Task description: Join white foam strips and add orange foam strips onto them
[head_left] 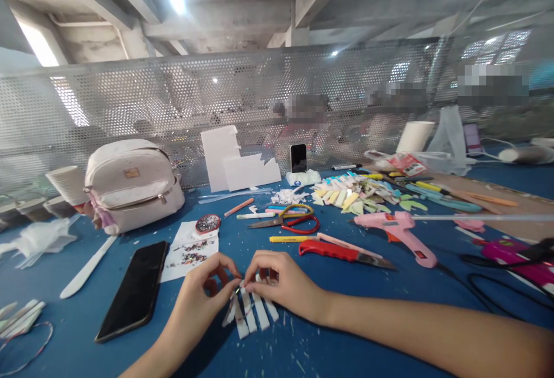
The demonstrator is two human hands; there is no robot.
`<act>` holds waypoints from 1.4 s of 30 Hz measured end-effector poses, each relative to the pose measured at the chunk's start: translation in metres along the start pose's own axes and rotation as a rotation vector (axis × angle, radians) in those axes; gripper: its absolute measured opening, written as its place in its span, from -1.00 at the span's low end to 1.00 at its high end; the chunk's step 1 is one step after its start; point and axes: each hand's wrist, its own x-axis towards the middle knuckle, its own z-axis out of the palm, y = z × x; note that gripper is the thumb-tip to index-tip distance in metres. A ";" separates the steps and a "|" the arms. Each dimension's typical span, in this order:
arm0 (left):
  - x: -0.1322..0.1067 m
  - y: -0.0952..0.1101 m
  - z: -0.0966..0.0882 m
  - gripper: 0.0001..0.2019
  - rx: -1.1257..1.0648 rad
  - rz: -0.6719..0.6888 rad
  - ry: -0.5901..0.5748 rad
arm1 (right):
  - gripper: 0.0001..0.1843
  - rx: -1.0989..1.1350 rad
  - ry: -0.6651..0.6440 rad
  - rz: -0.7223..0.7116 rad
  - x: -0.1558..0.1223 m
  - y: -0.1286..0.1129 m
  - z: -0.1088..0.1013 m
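My left hand (pixel 203 294) and my right hand (pixel 279 280) meet at the near middle of the blue table (pixel 329 337). Both pinch the top of a small fan of white foam strips (pixel 253 311) that lies on the table below my fingers. Something thin and coloured shows at the pinch point; I cannot make out what it is. A black phone (pixel 134 291) lies just left of my left hand. A red-handled utility knife (pixel 341 253) lies just beyond my right hand.
A pink glue gun (pixel 398 234), scissors (pixel 289 219), pens and a heap of coloured foam pieces (pixel 355 190) lie farther back. A white backpack (pixel 130 184) and paper cups stand at the left. A perforated metal screen (pixel 173 101) closes the table's far side. Cables trail at the right.
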 end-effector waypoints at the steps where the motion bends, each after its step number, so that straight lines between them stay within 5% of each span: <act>1: 0.000 0.001 0.000 -0.87 -0.003 -0.002 -0.003 | -0.97 -0.001 0.001 0.001 0.000 0.000 0.000; 6: -0.001 0.004 0.001 -0.72 -0.019 -0.003 -0.033 | -0.97 -0.003 0.008 0.001 0.000 0.000 -0.001; 23: -0.004 0.007 0.002 -0.86 0.074 -0.028 -0.004 | -0.83 0.011 0.065 0.026 -0.001 -0.002 -0.001; 42: -0.002 0.009 0.005 -0.87 0.126 0.134 0.020 | -0.83 0.053 0.067 0.027 -0.001 -0.007 -0.001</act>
